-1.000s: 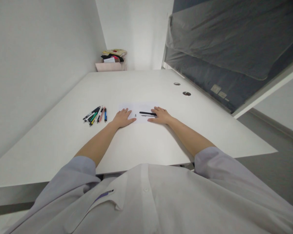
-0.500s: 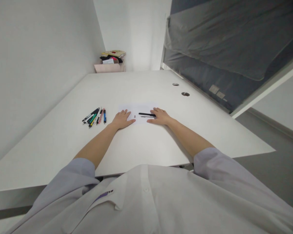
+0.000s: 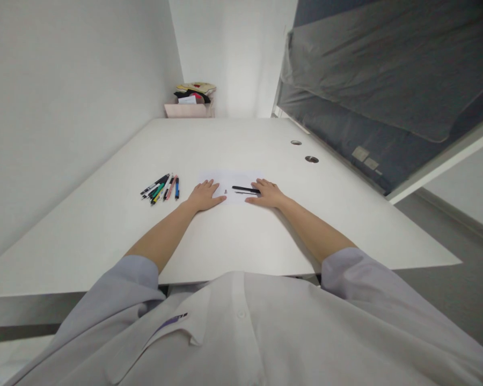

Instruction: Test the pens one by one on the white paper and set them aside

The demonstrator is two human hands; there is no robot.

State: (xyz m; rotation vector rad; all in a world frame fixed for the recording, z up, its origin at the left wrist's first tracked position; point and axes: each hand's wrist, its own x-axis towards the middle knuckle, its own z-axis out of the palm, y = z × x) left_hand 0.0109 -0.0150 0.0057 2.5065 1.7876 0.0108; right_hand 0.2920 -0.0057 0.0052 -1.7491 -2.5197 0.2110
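My left hand (image 3: 205, 195) lies flat with fingers spread over the left side of a white sheet of paper (image 3: 233, 176). On the sheet's right side rests my right hand (image 3: 268, 194), also open, its fingers partly covering the right end of a black pen barrel (image 3: 243, 188). Just below that barrel lies a thin dark pen refill (image 3: 245, 193), its right end near or under my right hand. A tiny pen part (image 3: 226, 191), too small to make out, sits close to my left fingers. Neither hand grips anything.
A loose pile of several pens (image 3: 161, 188) lies left of my left hand on the white table (image 3: 233, 246). A pink box (image 3: 187, 111) with cloth and papers stands at the far end. Two cable holes (image 3: 312, 159) and a dark partition (image 3: 370, 80) are on the right.
The view has turned slightly, so the scene appears shifted a little to the right. Both hands, the paper and the pen parts keep their places on the table.
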